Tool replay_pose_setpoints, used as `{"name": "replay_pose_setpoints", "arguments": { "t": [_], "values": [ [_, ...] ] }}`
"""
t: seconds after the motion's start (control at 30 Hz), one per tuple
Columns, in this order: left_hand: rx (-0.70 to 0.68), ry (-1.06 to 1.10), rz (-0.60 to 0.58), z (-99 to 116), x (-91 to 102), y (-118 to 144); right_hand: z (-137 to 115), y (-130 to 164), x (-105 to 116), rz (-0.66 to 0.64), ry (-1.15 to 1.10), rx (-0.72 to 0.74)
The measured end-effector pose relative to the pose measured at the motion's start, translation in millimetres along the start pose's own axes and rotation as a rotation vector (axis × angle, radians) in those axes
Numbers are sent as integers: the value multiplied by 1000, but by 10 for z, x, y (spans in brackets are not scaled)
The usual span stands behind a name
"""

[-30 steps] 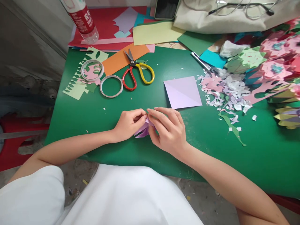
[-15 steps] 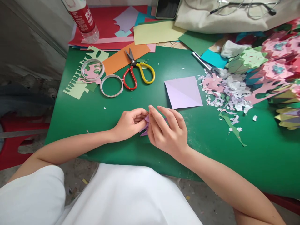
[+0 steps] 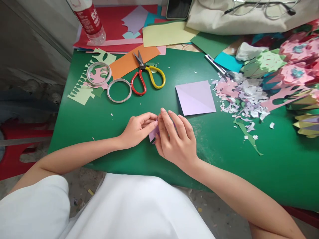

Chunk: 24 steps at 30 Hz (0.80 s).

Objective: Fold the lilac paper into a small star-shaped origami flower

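A green worktop (image 3: 104, 132) carries everything, its far edge banked with coloured paper sheets (image 3: 166, 33) and its right edge with finished paper flowers (image 3: 294, 71) beside a drift of paper scraps (image 3: 243, 96). A flat lilac square (image 3: 195, 97) lies just past the hands, toward the middle. At the far left corner sit red-and-yellow scissors (image 3: 147, 77) with two tape rings (image 3: 119, 90) just beside them. Near the front edge the right hand (image 3: 178, 142) and left hand (image 3: 138, 129) meet over a small folded lilac paper piece (image 3: 154, 134), mostly hidden between them. The fingers of both hands are closed on it, left thumb and forefinger pinching its upper edge, right fingers curled over its top
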<state>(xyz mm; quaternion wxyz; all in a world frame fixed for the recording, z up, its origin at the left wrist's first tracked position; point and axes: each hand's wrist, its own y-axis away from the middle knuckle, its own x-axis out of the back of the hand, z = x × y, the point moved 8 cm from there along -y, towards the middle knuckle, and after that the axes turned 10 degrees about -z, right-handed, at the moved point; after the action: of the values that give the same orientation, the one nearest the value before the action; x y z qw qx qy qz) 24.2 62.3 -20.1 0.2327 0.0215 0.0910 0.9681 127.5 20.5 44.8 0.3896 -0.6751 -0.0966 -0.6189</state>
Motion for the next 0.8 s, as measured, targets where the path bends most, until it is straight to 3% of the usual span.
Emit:
{"name": "replay_pose_setpoints", "arguments": {
  "t": [0.1,0.23,0.43,0.8],
  "values": [
    [-11,14,22,-6,12,-5,113,-4,25,-4,-135,-6],
    [-23,13,41,19,29,-8,419,-3,1,25,-400,-124],
    [-49,37,48,39,49,-3,624,-20,-261,-58,-790,-219],
    [-55,43,17,7,38,11,571,-56,-273,-9,-836,-164]
  ]
}}
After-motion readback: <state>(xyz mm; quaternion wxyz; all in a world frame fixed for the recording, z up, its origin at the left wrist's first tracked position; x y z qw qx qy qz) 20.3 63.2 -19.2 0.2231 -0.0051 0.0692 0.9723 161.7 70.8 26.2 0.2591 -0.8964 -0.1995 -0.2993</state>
